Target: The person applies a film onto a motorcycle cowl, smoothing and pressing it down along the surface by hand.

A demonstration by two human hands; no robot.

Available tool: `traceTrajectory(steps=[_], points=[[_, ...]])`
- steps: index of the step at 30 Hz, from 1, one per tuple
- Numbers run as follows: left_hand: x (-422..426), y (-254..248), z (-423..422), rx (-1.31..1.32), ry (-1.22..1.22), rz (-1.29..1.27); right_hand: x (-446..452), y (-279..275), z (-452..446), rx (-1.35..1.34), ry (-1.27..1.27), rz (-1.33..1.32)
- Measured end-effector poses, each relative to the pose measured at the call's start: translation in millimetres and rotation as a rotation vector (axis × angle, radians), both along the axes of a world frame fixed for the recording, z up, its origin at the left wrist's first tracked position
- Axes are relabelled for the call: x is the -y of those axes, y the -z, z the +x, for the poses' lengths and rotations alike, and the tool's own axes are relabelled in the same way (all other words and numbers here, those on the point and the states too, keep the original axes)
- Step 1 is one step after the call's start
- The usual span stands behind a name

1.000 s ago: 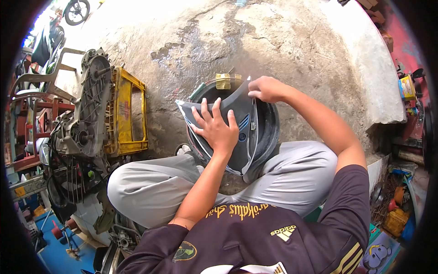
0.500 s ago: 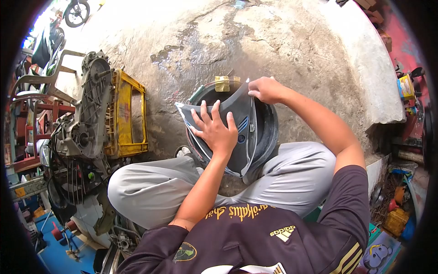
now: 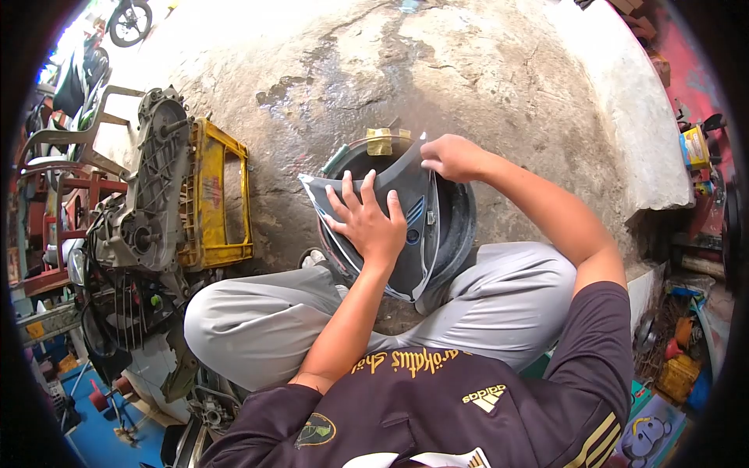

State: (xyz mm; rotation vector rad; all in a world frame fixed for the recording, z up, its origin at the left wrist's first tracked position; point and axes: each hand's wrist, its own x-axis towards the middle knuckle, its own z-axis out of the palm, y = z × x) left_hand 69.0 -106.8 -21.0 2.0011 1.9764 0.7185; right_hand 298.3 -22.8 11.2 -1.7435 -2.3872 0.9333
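A dark grey panel with white edges and blue stripes [image 3: 406,253] lies across a round black tub [image 3: 462,226] between my legs. My left hand [image 3: 370,218] rests on the panel with its fingers spread. At the panel's upper right edge is my right hand [image 3: 452,158], its fingers pressed together; what they pinch, if anything, is too small to make out. A yellowish taped piece [image 3: 380,143] shows at the tub's far rim.
To the left stand a yellow crate [image 3: 248,199] and a metal engine casing [image 3: 156,179], with a brown chair frame [image 3: 105,144] behind. A pale concrete ledge [image 3: 644,132] runs along the right, near tools and small containers.
My right hand has shifted slightly along the panel's upper right edge. My left hand and the panel have barely moved.
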Motion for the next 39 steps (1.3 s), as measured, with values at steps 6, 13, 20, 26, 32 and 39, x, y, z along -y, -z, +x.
traceTrajectory(steps=[6,13,20,26,32,39], points=[[0,0,0,0.003,-0.001,-0.009,1,-5,-16,-0.105,-0.092,-0.209],[0,1,0,0.002,-0.003,-0.004,-4,-7,3,0.081,0.042,-0.094],[0,2,-1,-0.007,0.002,0.0,6,-18,-37,-0.11,-0.186,-0.344],[0,2,0,-0.001,-0.003,-0.002,-8,-2,-4,0.027,0.0,0.015],[0,1,-1,0.003,-0.007,0.003,10,-10,-31,-0.114,-0.124,-0.119],[0,2,0,0.007,-0.003,-0.02,-9,-3,-6,-0.039,0.011,-0.046]])
